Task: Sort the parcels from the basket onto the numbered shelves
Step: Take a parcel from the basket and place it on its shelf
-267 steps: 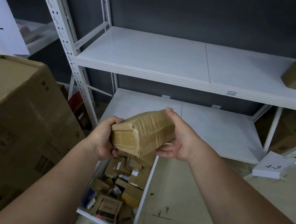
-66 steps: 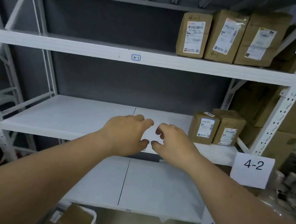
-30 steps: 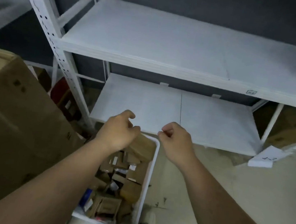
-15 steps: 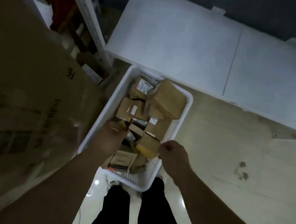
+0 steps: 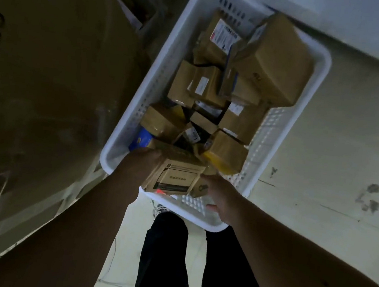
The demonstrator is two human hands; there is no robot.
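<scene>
Two hands on one printed carton at lower end of parcel basket.
One big cardboard box (image 5: pixel 46 90) fills frame left; one white slotted basket (image 5: pixel 280 141) at centre-top holds roughly a dozen brown parcels, largest (image 5: pixel 274 58) upper right. Printed carton (image 5: pixel 175 177), brown with black-bordered label, sits at basket's lower end. Left hand (image 5: pixel 140 167) grips its left edge, fingers curled under; right hand (image 5: pixel 221 195) holds its right side, fingertips hidden.

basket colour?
White, perforated plastic basket; shows best in the head view.
</scene>
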